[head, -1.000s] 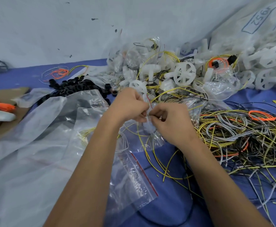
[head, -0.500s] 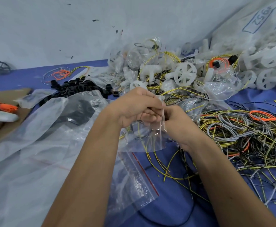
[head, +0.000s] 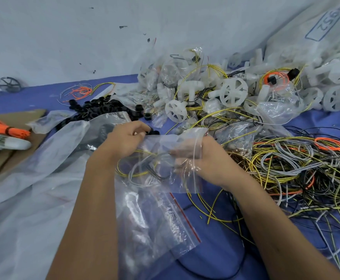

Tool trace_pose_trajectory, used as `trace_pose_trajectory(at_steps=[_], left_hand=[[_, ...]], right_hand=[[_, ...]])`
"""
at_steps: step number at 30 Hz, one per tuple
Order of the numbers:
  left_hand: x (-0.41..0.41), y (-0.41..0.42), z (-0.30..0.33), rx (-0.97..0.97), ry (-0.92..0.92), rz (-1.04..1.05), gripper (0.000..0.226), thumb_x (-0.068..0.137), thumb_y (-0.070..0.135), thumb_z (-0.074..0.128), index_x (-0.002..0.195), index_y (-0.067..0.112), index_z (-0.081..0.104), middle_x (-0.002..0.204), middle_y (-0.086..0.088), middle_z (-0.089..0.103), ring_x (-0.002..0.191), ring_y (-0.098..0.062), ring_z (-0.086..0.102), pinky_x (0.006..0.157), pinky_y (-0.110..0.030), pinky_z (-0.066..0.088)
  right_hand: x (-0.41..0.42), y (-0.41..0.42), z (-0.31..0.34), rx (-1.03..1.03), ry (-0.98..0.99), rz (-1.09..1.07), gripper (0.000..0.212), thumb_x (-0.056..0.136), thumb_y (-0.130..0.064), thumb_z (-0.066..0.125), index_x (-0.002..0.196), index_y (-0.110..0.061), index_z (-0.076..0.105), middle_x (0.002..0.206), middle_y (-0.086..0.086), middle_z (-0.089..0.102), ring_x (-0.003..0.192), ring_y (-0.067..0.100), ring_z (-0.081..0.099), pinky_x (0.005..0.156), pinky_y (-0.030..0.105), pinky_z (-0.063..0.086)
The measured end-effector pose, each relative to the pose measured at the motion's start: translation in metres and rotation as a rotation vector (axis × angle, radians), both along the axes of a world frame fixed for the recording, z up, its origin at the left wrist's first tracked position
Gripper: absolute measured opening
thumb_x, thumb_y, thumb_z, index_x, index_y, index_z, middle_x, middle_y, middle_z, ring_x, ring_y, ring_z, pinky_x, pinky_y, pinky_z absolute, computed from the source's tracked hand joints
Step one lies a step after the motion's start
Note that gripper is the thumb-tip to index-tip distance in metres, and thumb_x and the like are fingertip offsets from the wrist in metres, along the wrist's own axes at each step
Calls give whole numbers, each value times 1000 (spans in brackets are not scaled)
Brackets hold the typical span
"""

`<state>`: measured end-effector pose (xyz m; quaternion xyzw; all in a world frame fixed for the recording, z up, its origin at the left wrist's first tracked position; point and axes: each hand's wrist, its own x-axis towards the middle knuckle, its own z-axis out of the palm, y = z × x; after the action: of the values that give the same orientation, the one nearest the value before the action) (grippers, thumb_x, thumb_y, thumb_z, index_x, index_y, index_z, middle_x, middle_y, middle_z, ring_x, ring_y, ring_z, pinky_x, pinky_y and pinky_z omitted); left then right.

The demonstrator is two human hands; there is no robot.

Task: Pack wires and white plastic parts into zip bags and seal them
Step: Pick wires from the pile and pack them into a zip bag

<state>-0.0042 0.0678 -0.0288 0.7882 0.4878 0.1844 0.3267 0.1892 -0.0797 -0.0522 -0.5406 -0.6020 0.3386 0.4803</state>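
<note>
I hold a clear zip bag (head: 165, 158) in the middle of the view, with coiled yellow, grey and black wires (head: 142, 168) inside it. My left hand (head: 124, 140) pinches the bag's top edge at its left end. My right hand (head: 203, 158) grips the bag's right side, partly covered by the plastic. A tangled heap of loose wires (head: 298, 168) lies to the right on the blue surface. White plastic wheel parts (head: 233, 91) are piled behind, mixed with filled bags.
An empty zip bag with a red strip (head: 157, 223) lies under my forearms. Large clear plastic sheets (head: 34, 178) cover the left. Black rings (head: 100, 110) sit behind them. An orange tie bundle (head: 5, 128) lies on cardboard at far left. A big sack of white parts (head: 326, 47) leans at right.
My hands were close together at the bag's top edge. They have moved apart, the left hand sliding left, and the bag now hangs spread wide between them.
</note>
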Motion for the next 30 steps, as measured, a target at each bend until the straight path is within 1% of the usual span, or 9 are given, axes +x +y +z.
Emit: trace_pose_trajectory(at_steps=[6, 8, 10, 13, 16, 20, 24, 27, 30], left_hand=[[-4, 1, 9, 100, 280, 94, 13, 100, 23, 60, 94, 31, 68, 100, 3, 68, 104, -27, 63, 102, -45, 49], [-4, 3, 11, 94, 344, 142, 16, 96, 16, 60, 84, 24, 66, 93, -3, 67, 91, -28, 62, 91, -38, 53], [-6, 4, 11, 82, 377, 247, 15, 91, 9, 61, 76, 12, 60, 81, -10, 61, 74, -28, 56, 69, -33, 47], [-14, 3, 10, 118, 380, 388, 12, 86, 11, 62, 78, 5, 56, 79, -16, 60, 71, -31, 57, 60, -34, 41], [-14, 2, 10, 237, 243, 405, 10, 86, 10, 69, 77, 8, 64, 80, -17, 65, 80, -34, 65, 62, -33, 44], [0, -2, 8, 235, 139, 287, 23, 85, 2, 73, 87, 25, 73, 87, 3, 69, 94, -25, 68, 86, -37, 57], [12, -6, -2, 310, 309, 265, 39, 81, -8, 59, 95, 23, 78, 107, -10, 73, 106, -31, 64, 87, -36, 56], [17, -4, -2, 270, 327, 277, 39, 83, -8, 60, 104, 19, 78, 110, -9, 72, 91, -30, 62, 84, -37, 54], [15, -1, -1, 238, 267, 258, 30, 84, -3, 69, 90, 26, 71, 97, -3, 69, 82, -32, 60, 76, -34, 51]], right_hand=[[-3, -1, 2, 59, -21, 98, 37, 91, 4, 68, 106, -27, 80, 111, -8, 77, 110, 12, 70, 94, 40, 58], [-9, -5, 8, 101, -57, 203, 39, 94, 9, 60, 114, -20, 75, 119, -22, 71, 116, -2, 64, 96, 18, 50], [-12, -7, 9, 160, -166, 279, 46, 92, 16, 54, 120, -16, 73, 122, -27, 67, 119, -9, 59, 97, 8, 43], [-11, -5, 6, 182, -301, 169, 36, 91, 14, 58, 112, -8, 76, 117, -5, 73, 113, 7, 67, 96, 24, 52], [-7, -5, 5, 198, -471, -64, 12, 91, -5, 71, 100, -6, 79, 96, 8, 77, 90, 26, 71, 84, 44, 56], [-15, 0, 6, 163, -489, 83, 16, 90, 6, 67, 100, 0, 78, 99, -1, 73, 89, -1, 65, 86, 15, 48], [-19, 8, -13, 74, -682, 164, 21, 95, 4, 63, 115, 7, 70, 88, -4, 74, 84, 5, 68, 92, 26, 54], [-20, 2, 11, 268, -474, 35, 27, 81, 13, 60, 97, -1, 78, 96, -6, 73, 97, 5, 68, 91, 26, 53], [-3, -7, 11, 207, -456, -291, 21, 86, 0, 64, 85, -12, 81, 79, 4, 77, 76, 27, 73, 71, 38, 57]])
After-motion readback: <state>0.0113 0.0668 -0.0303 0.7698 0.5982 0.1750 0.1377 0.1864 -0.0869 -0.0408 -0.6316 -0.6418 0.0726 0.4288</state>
